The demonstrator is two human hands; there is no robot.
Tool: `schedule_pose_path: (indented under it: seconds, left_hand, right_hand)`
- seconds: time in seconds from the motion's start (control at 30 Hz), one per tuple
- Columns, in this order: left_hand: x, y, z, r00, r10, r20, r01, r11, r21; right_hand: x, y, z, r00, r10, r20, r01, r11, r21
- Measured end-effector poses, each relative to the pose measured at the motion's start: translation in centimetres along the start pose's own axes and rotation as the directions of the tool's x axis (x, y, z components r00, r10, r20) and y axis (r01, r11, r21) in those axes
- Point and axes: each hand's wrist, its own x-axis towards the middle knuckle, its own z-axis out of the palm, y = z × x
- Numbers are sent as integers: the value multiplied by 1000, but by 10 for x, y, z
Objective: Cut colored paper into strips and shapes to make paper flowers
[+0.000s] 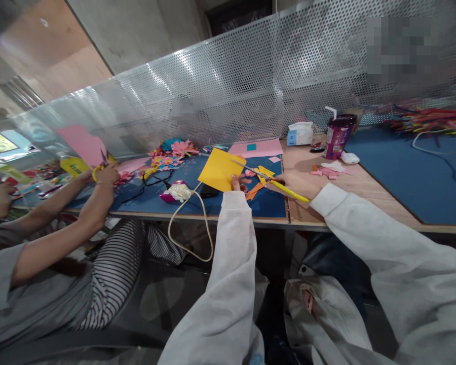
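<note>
My left hand (240, 183) pinches the lower corner of a yellow paper sheet (220, 169) and holds it tilted above the blue mat (228, 203). My right hand (298, 183) grips yellow-handled scissors (268, 179); their blades reach left onto the sheet's right edge. Small orange and yellow paper scraps (258, 185) lie on the mat between my hands. Both arms wear white sleeves.
A co-worker on the left cuts pink paper (84, 144) with scissors. Paper flowers (171, 153), a glue gun (177, 192) with its cord, pink sheets (256, 148), a tissue box (300, 134), a purple cup (337, 136) and a perforated metal screen (251, 76) stand on the table.
</note>
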Motion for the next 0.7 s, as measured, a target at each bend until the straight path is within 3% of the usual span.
schedule_pose_path:
  seconds: [0.4, 0.7]
  left_hand:
    - [-1, -4, -1, 998, 66, 10, -66, 998, -19]
    - [-4, 0, 1, 999, 35, -7, -35, 999, 3]
  right_hand:
    - [3, 4, 3, 1000, -5, 3, 5, 1000, -31]
    - [4, 8, 4, 1000, 2, 6, -2, 1000, 24]
